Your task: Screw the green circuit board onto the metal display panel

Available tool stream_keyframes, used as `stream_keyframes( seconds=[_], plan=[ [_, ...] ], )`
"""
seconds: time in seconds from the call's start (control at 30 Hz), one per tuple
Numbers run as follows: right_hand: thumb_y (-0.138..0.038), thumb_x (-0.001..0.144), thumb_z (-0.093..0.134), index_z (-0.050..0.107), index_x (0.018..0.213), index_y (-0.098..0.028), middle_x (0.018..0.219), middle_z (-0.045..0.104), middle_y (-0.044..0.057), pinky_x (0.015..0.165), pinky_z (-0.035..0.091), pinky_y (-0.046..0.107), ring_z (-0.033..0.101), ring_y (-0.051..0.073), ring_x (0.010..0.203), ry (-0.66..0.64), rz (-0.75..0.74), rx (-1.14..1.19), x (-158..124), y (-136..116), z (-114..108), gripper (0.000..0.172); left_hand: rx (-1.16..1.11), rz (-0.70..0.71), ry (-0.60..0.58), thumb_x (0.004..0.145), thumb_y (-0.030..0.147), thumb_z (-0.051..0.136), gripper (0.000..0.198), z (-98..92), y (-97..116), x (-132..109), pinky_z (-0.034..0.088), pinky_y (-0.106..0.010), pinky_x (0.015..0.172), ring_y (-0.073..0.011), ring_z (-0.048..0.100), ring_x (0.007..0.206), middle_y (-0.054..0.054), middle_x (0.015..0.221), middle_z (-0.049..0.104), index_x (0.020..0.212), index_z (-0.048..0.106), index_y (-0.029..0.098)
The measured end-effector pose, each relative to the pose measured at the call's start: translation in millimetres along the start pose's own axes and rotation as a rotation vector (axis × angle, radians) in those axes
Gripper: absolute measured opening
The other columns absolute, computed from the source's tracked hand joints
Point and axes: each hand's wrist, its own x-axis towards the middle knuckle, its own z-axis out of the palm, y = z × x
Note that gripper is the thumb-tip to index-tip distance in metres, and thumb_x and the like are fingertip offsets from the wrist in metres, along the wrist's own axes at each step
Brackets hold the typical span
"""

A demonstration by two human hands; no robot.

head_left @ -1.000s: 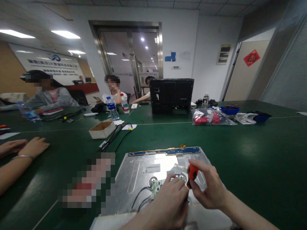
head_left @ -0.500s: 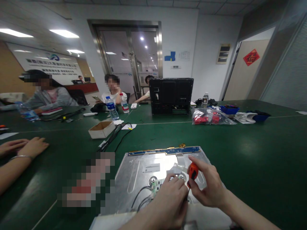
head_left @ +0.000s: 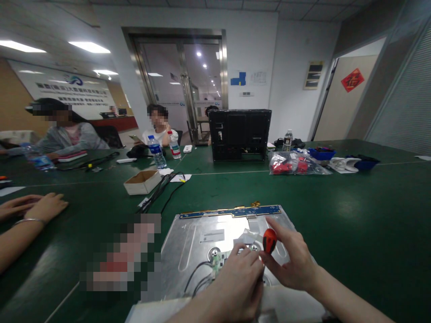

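Note:
A red-and-black screwdriver (head_left: 270, 241) stands nearly upright over a flat metal panel (head_left: 182, 251). The thumb and fingers of my right hand (head_left: 296, 260) are loosely around its handle, with the index finger raised beside the top. My left hand (head_left: 240, 276) rests on the panel with fingers curled down close to the screwdriver's lower end. What those fingers hold is hidden. Partly under that hand lies a small green circuit board (head_left: 219, 260) with black cables. A blue circuit strip (head_left: 232, 211) runs along the panel's far edge.
Left of the panel are black cables (head_left: 156, 195) and a small open box (head_left: 142, 181). A black monitor housing (head_left: 239, 134) stands farther back, beside a plastic bag with red items (head_left: 292, 165). Another person's hands (head_left: 43, 208) rest at left. Bottles (head_left: 156, 152) and seated people are beyond.
The screwdriver handle has turned and tilted slightly, and my right thumb and fingers have shifted around it. My left hand stays put. A person behind the monitor has moved mostly out of sight.

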Motion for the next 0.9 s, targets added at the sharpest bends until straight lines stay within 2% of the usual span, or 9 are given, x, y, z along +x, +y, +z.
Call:
stream_keyframes(
  seconds=[0.13,0.27,0.47,0.7,0.9],
  plan=[
    [-0.015,0.095,0.053,0.041,0.146,-0.017,0.08,0.071,0.002,0.053,0.06,0.027,0.068,0.017,0.058,0.031,0.011,0.007,-3.2,0.3,0.4,0.052,0.001,-0.015,-0.021,0.084,0.02,0.057,0.022,-0.5,0.2,0.7,0.037,-0.05,0.112,-0.0284,0.065,0.105,-0.011,0.109,0.072,0.103,0.068,0.016],
    [-0.012,0.093,0.051,0.047,0.137,-0.018,0.079,0.071,0.002,0.054,0.058,0.026,0.068,0.017,0.06,0.007,-0.011,0.01,3.4,-1.8,-2.0,0.045,0.006,-0.017,-0.025,0.085,0.02,0.057,0.023,-1.7,0.8,1.0,0.036,-0.05,0.114,-0.0278,0.065,0.104,-0.01,0.109,0.072,0.105,0.068,0.016],
    [-0.01,0.092,0.05,0.049,0.14,-0.014,0.08,0.072,0.004,0.056,0.058,0.026,0.069,0.017,0.062,0.007,-0.017,0.01,8.7,-3.9,-3.6,0.048,0.012,-0.024,-0.01,0.087,0.019,0.055,0.019,1.0,0.8,0.9,0.038,-0.048,0.113,-0.027,0.065,0.103,-0.01,0.108,0.072,0.101,0.067,0.016],
    [-0.021,0.098,0.057,0.047,0.143,-0.016,0.079,0.072,0.002,0.054,0.058,0.026,0.067,0.016,0.059,-0.008,-0.004,0.02,3.5,0.6,-1.1,0.046,0.056,-0.008,0.067,0.084,0.016,0.06,0.009,16.8,-8.1,3.2,0.04,-0.046,0.11,-0.0267,0.067,0.1,-0.008,0.099,0.074,0.091,0.065,0.017],
    [-0.01,0.09,0.053,0.044,0.148,-0.016,0.079,0.073,0.001,0.055,0.059,0.025,0.069,0.016,0.06,-0.004,0.005,-0.007,2.8,-0.2,-1.1,0.059,0.077,-0.004,0.032,0.087,0.017,0.062,0.013,13.6,-6.8,4.5,0.043,-0.045,0.106,-0.0266,0.067,0.102,-0.008,0.104,0.074,0.1,0.067,0.016]
  ],
)
